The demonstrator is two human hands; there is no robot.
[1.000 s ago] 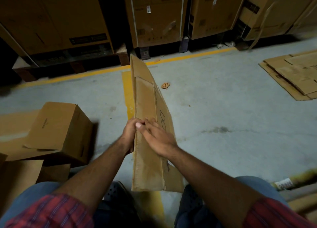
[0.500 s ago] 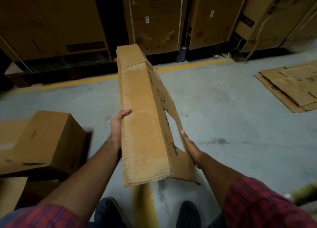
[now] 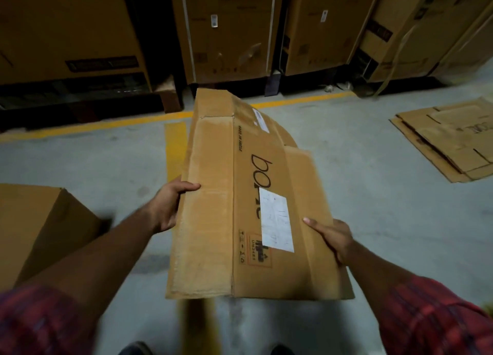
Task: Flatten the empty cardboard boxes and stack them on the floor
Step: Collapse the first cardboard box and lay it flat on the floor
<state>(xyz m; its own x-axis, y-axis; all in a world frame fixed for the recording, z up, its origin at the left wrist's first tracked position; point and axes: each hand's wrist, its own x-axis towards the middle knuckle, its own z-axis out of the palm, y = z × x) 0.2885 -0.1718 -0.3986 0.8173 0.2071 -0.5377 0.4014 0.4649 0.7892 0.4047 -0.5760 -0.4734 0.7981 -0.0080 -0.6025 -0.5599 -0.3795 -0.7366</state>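
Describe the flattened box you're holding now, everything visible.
The flattened box is brown cardboard, collapsed nearly flat, with a lengthwise crease, dark printed lettering, a white label and flaps at the far end. It is held off the floor, long axis pointing away. The left hand grips its left edge, the right hand its right edge.

Inside a warehouse: tall strapped cartons [image 3: 226, 34] in a row, yellow lines [image 3: 93, 126] on concrete floor [image 3: 373, 194], flattened cardboard [image 3: 448, 141] piled aside.
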